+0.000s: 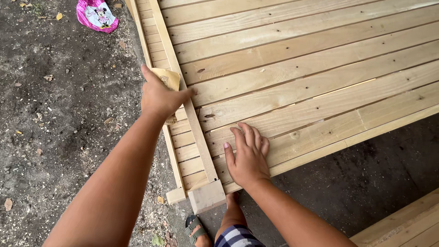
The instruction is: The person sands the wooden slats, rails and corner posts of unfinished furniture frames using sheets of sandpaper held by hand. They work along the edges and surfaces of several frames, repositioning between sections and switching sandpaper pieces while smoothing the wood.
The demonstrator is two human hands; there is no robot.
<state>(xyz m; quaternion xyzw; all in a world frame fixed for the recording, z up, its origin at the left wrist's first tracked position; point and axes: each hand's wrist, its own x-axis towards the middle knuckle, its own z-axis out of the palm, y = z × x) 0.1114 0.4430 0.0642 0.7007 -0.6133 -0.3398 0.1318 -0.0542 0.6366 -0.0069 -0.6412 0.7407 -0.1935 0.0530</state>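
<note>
Single view, head-worn camera. It looks steeply down and forward from above the person's own arms, which enter from the bottom edge and run up into mid-frame. Close range: the left hand [159, 97] and right hand [248, 153] sit near centre, within arm's reach of the lens. The slatted wooden panel [297, 68] fills the upper right, running off the top and right edges. Bare dirt ground [59, 114] takes the left side. Straight below the lens, at the bottom edge, a sandalled foot [195, 231] shows. No second view shares the scene.
</note>
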